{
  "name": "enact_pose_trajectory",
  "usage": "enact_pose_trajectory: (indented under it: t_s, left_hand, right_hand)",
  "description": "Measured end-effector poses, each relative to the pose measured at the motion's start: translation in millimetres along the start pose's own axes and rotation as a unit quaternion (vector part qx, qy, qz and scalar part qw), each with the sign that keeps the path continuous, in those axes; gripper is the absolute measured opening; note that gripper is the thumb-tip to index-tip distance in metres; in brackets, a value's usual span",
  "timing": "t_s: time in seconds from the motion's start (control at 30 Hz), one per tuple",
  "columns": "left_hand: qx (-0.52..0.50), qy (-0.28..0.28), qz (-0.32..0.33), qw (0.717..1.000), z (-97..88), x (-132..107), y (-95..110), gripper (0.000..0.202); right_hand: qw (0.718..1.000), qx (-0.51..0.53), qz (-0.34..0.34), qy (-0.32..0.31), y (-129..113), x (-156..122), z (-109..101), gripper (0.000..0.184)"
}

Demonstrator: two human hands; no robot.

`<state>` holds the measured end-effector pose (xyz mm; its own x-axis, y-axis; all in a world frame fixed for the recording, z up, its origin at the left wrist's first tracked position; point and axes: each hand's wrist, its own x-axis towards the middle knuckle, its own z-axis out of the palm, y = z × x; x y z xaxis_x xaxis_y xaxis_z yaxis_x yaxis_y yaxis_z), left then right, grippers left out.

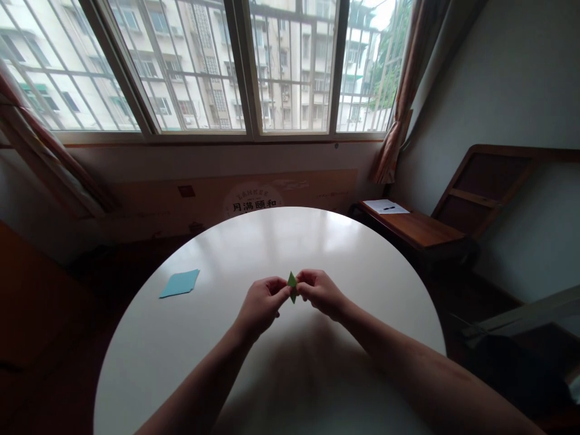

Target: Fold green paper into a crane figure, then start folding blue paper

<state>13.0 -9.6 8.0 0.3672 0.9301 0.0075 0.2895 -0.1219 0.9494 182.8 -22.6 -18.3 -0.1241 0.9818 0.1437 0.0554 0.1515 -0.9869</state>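
A small piece of folded green paper (292, 280) is held up over the white table between my two hands, its pointed ends showing above and below the fingers. My left hand (265, 302) pinches its left side between thumb and fingers. From the right, my right hand (319, 291) pinches the opposite side. The fingertips of both hands nearly meet and hide the paper's middle. A stack of light blue paper squares (180, 283) lies on the table to the left, apart from both hands.
The round white table (190, 356) has a shiny top. Beyond its right edge stands a wooden bench (428, 231) bearing a white sheet (385, 207) with a dark pen. A printed carton (203, 196) and barred windows are behind the table, with curtains at both sides.
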Motion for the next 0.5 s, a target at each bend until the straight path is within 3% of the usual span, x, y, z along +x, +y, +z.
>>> enact_pose_trajectory:
  t_s: [0.5]
  left_hand:
    - [-0.024,0.015,-0.015,0.999,-9.1,-3.1,8.4,0.030]
  right_hand:
    - [0.998,0.060,0.007,0.005,-5.8,-2.6,-1.1,0.018]
